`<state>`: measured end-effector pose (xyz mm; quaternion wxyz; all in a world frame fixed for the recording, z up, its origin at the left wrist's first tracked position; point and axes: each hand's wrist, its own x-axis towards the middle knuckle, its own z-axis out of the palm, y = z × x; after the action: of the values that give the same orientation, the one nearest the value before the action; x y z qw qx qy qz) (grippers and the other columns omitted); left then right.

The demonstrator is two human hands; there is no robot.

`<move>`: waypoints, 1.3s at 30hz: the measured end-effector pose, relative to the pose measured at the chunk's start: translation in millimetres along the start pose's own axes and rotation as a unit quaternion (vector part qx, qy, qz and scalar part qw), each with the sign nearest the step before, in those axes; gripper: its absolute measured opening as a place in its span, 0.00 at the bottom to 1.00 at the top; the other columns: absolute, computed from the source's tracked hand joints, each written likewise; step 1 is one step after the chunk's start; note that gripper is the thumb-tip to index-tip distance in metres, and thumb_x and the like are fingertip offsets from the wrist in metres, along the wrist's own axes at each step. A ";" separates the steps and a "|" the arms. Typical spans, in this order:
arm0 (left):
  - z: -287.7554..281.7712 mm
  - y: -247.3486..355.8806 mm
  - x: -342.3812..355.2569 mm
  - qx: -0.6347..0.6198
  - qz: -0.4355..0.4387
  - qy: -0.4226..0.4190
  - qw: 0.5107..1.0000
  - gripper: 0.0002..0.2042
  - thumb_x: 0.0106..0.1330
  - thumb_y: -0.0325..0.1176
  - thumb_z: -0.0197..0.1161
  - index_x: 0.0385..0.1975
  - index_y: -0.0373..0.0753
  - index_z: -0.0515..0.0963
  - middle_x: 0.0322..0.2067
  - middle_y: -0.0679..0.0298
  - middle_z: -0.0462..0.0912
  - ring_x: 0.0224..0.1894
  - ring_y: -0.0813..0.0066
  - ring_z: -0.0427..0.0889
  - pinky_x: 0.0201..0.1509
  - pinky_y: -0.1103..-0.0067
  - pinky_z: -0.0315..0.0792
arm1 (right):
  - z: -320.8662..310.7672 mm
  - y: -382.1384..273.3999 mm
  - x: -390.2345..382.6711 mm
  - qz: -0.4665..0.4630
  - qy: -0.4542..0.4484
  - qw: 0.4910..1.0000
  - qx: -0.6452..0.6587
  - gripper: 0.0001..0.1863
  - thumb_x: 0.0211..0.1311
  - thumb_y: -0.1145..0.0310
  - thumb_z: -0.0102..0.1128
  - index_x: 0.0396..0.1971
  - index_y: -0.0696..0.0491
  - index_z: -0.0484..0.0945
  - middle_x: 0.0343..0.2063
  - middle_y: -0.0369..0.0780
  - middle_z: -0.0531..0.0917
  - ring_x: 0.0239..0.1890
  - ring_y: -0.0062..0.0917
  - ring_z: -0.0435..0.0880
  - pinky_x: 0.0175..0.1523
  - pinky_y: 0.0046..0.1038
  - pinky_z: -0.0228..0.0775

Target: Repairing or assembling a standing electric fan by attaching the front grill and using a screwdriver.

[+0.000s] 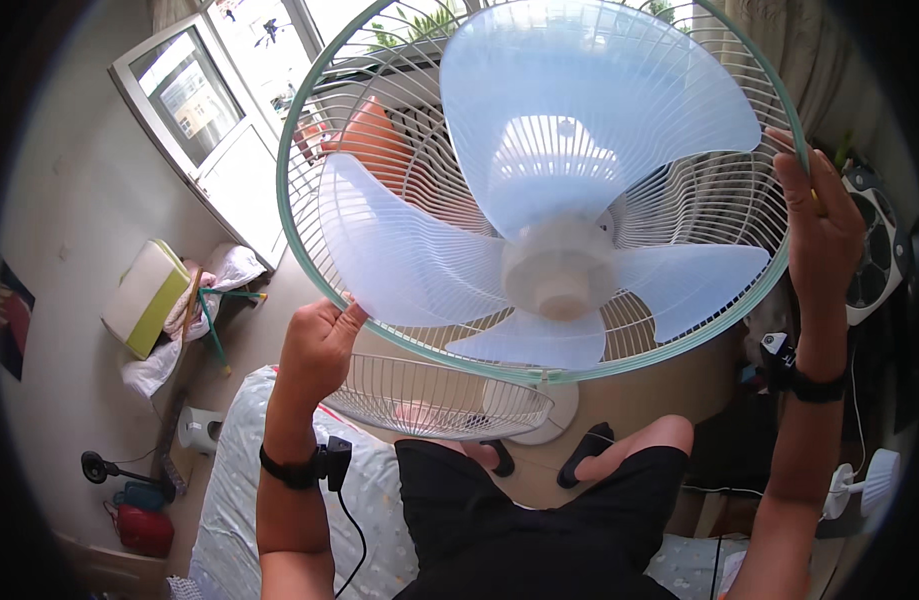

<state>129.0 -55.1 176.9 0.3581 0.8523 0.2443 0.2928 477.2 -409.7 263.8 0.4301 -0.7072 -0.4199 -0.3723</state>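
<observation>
An electric fan head with translucent pale blue blades [589, 95] and a wire rear cage is in front of me. My left hand [317, 345] pinches the pale green rim [289, 205] of the cage at its lower left. At the right side of that rim, my right hand [824, 225] is closed round it, fingers on the outer edge. A whitish hub [561, 285] sits at the centre of the blades. Below the fan, a separate white wire grille [429, 400] lies tilted above my legs. Behind this grille a round white base [554, 410] shows on the floor.
I sit on a bed with a pale patterned cover [234, 480]. A white door [209, 130] stands ajar at the far left, near a folding stool [214, 320]. On the right are a dark-fronted box fan [869, 250] and a small white fan [874, 485]. A red bag [144, 528] lies lower left.
</observation>
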 end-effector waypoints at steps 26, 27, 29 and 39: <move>53.3 -32.4 -25.3 -0.021 -0.016 0.037 0.999 0.17 0.79 0.38 0.64 0.32 0.28 0.82 0.22 0.72 0.75 0.27 0.86 0.67 0.29 0.79 0.64 | 25.5 18.5 -115.7 0.105 0.020 0.994 0.030 0.16 0.76 0.63 0.66 0.55 0.56 0.86 0.34 0.34 0.89 0.32 0.11 0.80 0.38 0.18 0.72; 58.2 -34.4 -29.8 -0.027 -0.018 0.033 0.999 0.17 0.79 0.38 0.64 0.32 0.28 0.82 0.22 0.72 0.75 0.27 0.86 0.67 0.29 0.79 0.64 | 26.9 20.8 -130.3 0.149 0.006 0.988 0.044 0.17 0.75 0.63 0.67 0.55 0.58 0.86 0.32 0.34 0.88 0.31 0.11 0.79 0.36 0.18 0.71; 60.6 -40.9 -37.0 -0.010 -0.035 0.010 0.999 0.15 0.80 0.37 0.64 0.40 0.28 0.83 0.26 0.71 0.80 0.31 0.87 0.70 0.35 0.82 0.67 | 35.6 26.2 -157.8 0.194 -0.009 0.979 0.057 0.18 0.75 0.63 0.67 0.56 0.59 0.85 0.30 0.34 0.87 0.30 0.11 0.78 0.35 0.18 0.71; 73.7 -54.6 -32.0 -0.119 -0.008 0.037 0.992 0.13 0.81 0.35 0.62 0.45 0.29 0.83 0.37 0.66 0.87 0.38 0.82 0.80 0.47 0.82 0.74 | 60.7 20.4 -186.0 0.252 0.024 0.956 0.149 0.19 0.78 0.64 0.63 0.56 0.63 0.83 0.30 0.33 0.86 0.32 0.11 0.79 0.38 0.18 0.72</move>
<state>144.7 -75.6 83.2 0.4496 0.7902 0.2280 0.3485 437.0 -410.3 71.3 0.6205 -0.7085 -0.2685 -0.2020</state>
